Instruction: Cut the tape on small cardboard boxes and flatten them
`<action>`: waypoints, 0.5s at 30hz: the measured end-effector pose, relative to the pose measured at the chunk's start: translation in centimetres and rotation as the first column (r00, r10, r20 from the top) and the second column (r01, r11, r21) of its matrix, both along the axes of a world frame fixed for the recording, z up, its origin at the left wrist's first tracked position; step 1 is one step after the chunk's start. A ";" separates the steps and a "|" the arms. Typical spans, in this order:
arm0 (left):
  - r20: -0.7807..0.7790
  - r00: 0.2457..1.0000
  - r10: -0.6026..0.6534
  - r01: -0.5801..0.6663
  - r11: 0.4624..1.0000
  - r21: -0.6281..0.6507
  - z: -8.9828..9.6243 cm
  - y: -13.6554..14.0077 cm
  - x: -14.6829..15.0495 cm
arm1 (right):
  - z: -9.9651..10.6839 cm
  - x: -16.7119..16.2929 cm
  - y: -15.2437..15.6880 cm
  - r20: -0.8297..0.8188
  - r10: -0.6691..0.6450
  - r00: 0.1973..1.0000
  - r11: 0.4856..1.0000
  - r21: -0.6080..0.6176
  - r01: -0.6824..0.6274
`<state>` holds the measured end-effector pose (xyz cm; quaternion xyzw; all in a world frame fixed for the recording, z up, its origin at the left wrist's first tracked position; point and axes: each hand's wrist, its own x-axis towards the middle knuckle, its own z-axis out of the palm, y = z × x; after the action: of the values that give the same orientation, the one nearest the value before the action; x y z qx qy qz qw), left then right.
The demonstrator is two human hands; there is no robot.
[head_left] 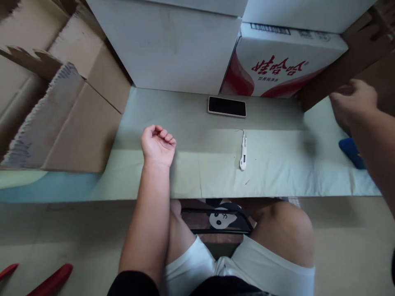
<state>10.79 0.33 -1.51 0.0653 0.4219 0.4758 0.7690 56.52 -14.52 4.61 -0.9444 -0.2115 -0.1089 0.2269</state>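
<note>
My left hand (158, 144) rests palm up on the pale green tabletop (191, 172), its fingers loosely curled and its palm bare. Over at the right side, my right hand (354, 98) is raised beside the brown cardboard. Its fingers look bent, but blur and the angle hide whether they hold anything. A slim white tool with a narrow pointed tip, like a small cutter (243, 156), lies between the two hands. Behind it is a phone (227, 107) with a dark screen. Below my right wrist, a blue object (352, 152) is partly covered by my forearm.
Cardboard boxes (83, 123) with torn edges stand on the left. White cartons (173, 49) line the back, next to a white and red carton (284, 61) with printed characters. Brown cardboard (336, 74) borders the right. Small dark scraps lie around the white tool.
</note>
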 end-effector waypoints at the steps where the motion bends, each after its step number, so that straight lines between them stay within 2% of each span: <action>1: 0.000 1.000 -0.001 0.001 1.000 0.002 0.0 0.0 0.0 | 0.4 -0.4 -0.1 -0.036 -0.017 0.999 1.000 -0.016 0.016; 6: -0.105 0.994 0.043 -0.033 0.995 0.093 -0.1 0.1 -0.1 | 2.1 -1.8 -0.9 0.021 -0.068 0.997 0.995 -0.072 0.070; 8: -0.207 0.968 0.143 -0.095 0.970 0.226 0.0 -0.2 -0.1 | 2.7 -2.4 -1.0 0.079 -0.047 0.996 0.997 -0.054 0.052; 9: -0.257 0.935 0.243 -0.151 0.932 0.331 0.2 -0.4 -0.1 | 2.9 -2.9 -0.9 0.110 -0.023 0.994 0.999 -0.037 0.027; 10: -0.292 0.878 0.379 -0.217 0.859 0.463 0.4 -0.7 -0.3 | 3.1 -3.6 -0.7 0.139 0.018 0.990 1.000 -0.021 -0.015; 11: -0.295 0.791 0.537 -0.271 0.739 0.617 0.7 -1.0 -0.6 | 3.1 -4.4 -0.2 0.161 0.060 0.985 0.998 -0.007 -0.059; 13: -0.195 0.560 0.805 -0.276 0.403 0.873 1.4 -1.8 -1.8 | 2.9 -6.9 1.1 0.159 0.143 0.977 0.989 0.002 -0.146; 14: -0.116 0.452 0.885 -0.253 0.251 0.934 1.9 -2.2 -2.7 | 2.6 -8.5 2.0 0.141 0.216 0.966 0.976 -0.002 -0.218; 15: -0.090 0.406 0.909 -0.203 0.186 0.961 2.3 -2.5 -3.9 | 2.2 -10.4 2.9 0.123 0.309 0.943 0.951 -0.007 -0.310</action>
<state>6.88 -2.18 0.83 0.4204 0.3579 0.8211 0.1448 46.11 -11.62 6.84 -0.8896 -0.3700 -0.1310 0.2334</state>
